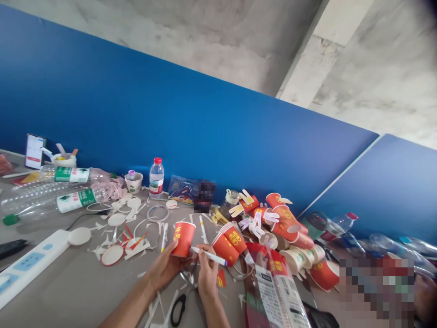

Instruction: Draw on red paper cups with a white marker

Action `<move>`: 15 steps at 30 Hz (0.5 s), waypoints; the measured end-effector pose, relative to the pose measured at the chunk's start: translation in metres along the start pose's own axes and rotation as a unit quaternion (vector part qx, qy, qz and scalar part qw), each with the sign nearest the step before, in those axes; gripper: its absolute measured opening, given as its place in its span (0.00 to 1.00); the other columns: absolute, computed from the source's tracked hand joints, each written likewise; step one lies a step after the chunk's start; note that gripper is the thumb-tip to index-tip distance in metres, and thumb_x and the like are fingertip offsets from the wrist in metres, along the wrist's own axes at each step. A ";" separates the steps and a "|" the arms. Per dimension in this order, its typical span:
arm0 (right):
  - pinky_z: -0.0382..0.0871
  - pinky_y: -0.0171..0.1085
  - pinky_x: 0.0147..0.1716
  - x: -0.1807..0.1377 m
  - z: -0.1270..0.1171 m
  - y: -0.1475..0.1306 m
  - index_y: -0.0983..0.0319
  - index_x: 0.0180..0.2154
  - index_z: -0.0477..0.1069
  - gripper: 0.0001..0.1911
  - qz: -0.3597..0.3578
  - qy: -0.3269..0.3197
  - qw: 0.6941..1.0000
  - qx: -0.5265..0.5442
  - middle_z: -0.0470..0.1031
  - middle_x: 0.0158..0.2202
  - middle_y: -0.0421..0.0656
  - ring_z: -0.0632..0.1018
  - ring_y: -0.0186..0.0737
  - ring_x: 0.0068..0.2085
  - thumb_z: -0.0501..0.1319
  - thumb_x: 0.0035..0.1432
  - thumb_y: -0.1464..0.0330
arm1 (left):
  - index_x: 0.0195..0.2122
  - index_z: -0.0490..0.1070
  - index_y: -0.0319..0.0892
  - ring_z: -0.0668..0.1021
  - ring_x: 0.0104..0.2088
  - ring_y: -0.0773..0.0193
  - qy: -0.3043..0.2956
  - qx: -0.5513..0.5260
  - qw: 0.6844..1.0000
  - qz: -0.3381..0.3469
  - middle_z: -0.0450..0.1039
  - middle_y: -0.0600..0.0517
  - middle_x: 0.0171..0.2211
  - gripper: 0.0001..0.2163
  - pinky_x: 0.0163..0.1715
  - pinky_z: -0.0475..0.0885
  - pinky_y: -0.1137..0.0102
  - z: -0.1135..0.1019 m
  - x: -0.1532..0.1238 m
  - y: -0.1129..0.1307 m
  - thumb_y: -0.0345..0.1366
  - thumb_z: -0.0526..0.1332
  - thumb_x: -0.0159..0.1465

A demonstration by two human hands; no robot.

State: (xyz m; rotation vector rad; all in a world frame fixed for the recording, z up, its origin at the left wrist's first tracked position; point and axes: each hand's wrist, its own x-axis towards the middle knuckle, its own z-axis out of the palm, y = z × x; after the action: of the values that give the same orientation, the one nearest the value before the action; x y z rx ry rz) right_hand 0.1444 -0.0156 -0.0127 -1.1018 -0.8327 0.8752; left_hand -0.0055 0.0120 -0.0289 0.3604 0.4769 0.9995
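Cup in work: red paper cup with yellow print [185, 239], held over the middle of the grey desk [85, 287], left hand [167, 262] fingers curled around it; wall looks uncut, nothing attached.
Pen: white marker with purple end [215, 258], pinched narrowly by right hand [206, 271], other end at cup wall; can't tell if touching.
Looks done: red paper cups with cut-out strips [248, 203] heaped toward the desk's back edge.
Looks left: cup in work, plus nested red paper cups [229, 243] beside it, unaltered as far as I see.
Back edge, left: white paper cup with green print [134, 184], purple-topped item inside; white tub [66, 161] holding flat sticks.
Held cup's inside: can't see.
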 end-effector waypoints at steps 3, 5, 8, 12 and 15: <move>0.73 0.41 0.30 0.003 -0.002 0.000 0.55 0.31 0.82 0.29 -0.007 0.028 1.000 -0.005 0.75 0.23 0.37 0.74 0.43 0.27 0.75 0.59 0.37 | 0.49 0.87 0.34 0.93 0.45 0.48 -0.006 0.005 1.000 -0.009 0.93 0.39 0.44 0.11 0.49 0.86 0.61 0.000 0.000 0.002 0.39 0.73 0.76; 0.73 0.41 0.30 0.004 -0.002 0.000 0.55 0.32 0.83 0.29 -0.006 0.033 0.999 0.006 0.75 0.23 0.38 0.74 0.43 0.27 0.75 0.59 0.36 | 0.49 0.87 0.34 0.93 0.45 0.49 -0.005 0.013 1.000 -0.020 0.93 0.38 0.45 0.13 0.50 0.87 0.61 -0.001 0.000 0.003 0.41 0.73 0.76; 0.73 0.41 0.30 0.001 -0.001 0.000 0.55 0.31 0.83 0.29 -0.010 0.025 0.999 0.022 0.76 0.23 0.38 0.75 0.43 0.27 0.76 0.59 0.36 | 0.49 0.87 0.34 0.93 0.45 0.49 -0.012 0.016 0.999 -0.025 0.93 0.38 0.46 0.16 0.51 0.86 0.60 -0.004 0.001 0.002 0.45 0.76 0.73; 0.76 0.43 0.32 -0.003 -0.001 -0.001 0.55 0.32 0.85 0.29 -0.018 -0.009 1.000 0.019 0.80 0.25 0.41 0.77 0.45 0.29 0.77 0.58 0.36 | 0.48 0.86 0.35 0.93 0.45 0.49 -0.024 0.013 1.000 0.013 0.93 0.40 0.45 0.16 0.55 0.85 0.60 -0.005 0.002 -0.002 0.43 0.80 0.71; 0.75 0.43 0.30 -0.002 -0.001 -0.004 0.55 0.31 0.86 0.27 -0.018 -0.035 0.999 0.012 0.80 0.25 0.41 0.77 0.46 0.28 0.77 0.59 0.38 | 0.47 0.86 0.36 0.92 0.44 0.50 -0.015 0.032 0.999 0.029 0.92 0.42 0.42 0.16 0.54 0.84 0.60 -0.004 0.001 -0.004 0.44 0.81 0.69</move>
State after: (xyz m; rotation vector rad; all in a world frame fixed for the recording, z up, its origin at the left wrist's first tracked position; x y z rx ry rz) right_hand 0.1455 -0.0191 -0.0090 -1.0371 -0.8952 0.8954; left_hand -0.0046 0.0116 -0.0344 0.4480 0.4736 1.0346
